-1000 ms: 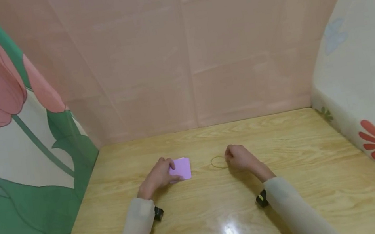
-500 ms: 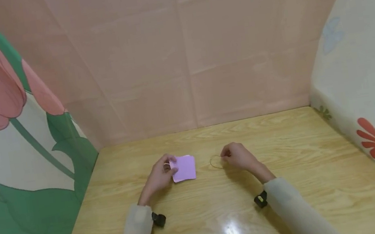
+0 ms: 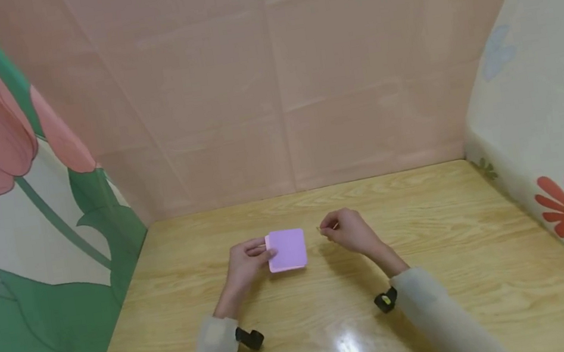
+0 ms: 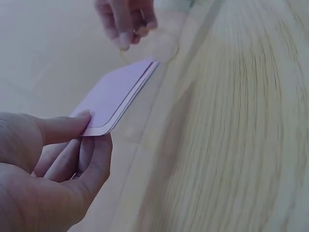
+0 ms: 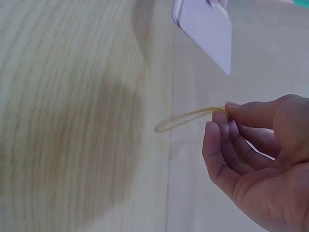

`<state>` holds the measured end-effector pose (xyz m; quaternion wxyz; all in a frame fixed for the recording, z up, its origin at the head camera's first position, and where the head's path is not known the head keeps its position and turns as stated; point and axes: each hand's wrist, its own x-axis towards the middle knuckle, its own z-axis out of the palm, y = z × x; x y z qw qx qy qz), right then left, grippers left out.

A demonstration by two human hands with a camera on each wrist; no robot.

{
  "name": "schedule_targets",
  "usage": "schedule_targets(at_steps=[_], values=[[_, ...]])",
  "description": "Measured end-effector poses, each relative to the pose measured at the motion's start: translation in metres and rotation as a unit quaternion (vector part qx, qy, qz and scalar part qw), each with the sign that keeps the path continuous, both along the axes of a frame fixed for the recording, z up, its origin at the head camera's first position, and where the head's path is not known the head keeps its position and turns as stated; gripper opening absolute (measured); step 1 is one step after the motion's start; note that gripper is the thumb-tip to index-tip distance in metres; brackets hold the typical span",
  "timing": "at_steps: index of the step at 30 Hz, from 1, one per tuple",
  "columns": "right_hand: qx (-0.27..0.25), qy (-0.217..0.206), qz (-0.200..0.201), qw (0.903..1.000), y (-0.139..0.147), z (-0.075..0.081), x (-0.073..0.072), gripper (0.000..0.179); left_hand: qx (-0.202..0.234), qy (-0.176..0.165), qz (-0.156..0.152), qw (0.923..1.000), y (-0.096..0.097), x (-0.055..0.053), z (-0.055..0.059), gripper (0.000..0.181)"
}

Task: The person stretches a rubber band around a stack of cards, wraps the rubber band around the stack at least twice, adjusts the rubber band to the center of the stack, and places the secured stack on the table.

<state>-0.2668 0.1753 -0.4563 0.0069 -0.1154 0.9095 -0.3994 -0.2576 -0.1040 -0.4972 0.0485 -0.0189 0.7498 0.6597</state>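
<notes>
My left hand [image 3: 247, 265] pinches a small stack of square purple cards [image 3: 288, 249] by its left edge, thumb on top and fingers beneath. In the left wrist view the cards [image 4: 116, 94] are tilted and lifted over the table, their layers slightly offset. To the right, my right hand [image 3: 350, 231] pinches a thin yellow rubber band [image 5: 186, 120] between thumb and index finger. The band hangs out as a narrow loop in the right wrist view, pointing away from the fingertips. A short gap separates the band from the cards.
Both hands are above a wood-grain table [image 3: 426, 204]. A plain pinkish cloth [image 3: 269, 81] closes off the back, with flower-printed sheets [image 3: 539, 122] along the sides. Dark wrist cameras [image 3: 251, 339] sit at both sleeves.
My left hand has raised the purple cards off the table and brought them rightward. My right hand has lifted the rubber band and shifted slightly left, closer to the cards.
</notes>
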Motion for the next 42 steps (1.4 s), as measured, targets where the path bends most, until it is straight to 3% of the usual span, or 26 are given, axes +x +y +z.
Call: schedule_targets(at_steps=[12,16,27,36,42], values=[[-0.038,0.017,-0.004,0.9991,-0.016,0.01,-0.002,0.01,0.089,-0.046,-0.038,0.9943,0.016,0.007,0.003,0.042],[-0.038,0.019,0.002,0.9991,-0.02,0.01,-0.001,0.009,0.09,-0.055,-0.038,0.9937,0.019,0.006,0.0,0.042],[-0.022,0.012,0.006,0.9997,-0.025,0.015,0.006,0.01,0.079,-0.035,-0.043,0.9954,0.026,0.008,0.001,0.041],[-0.035,0.015,0.008,0.9992,-0.029,0.009,0.01,0.01,0.094,-0.02,0.013,0.9952,0.039,0.005,0.0,0.046],[-0.033,0.021,0.013,0.9991,-0.033,0.002,0.011,0.008,0.109,-0.031,0.04,0.9928,0.046,0.003,-0.002,0.044]])
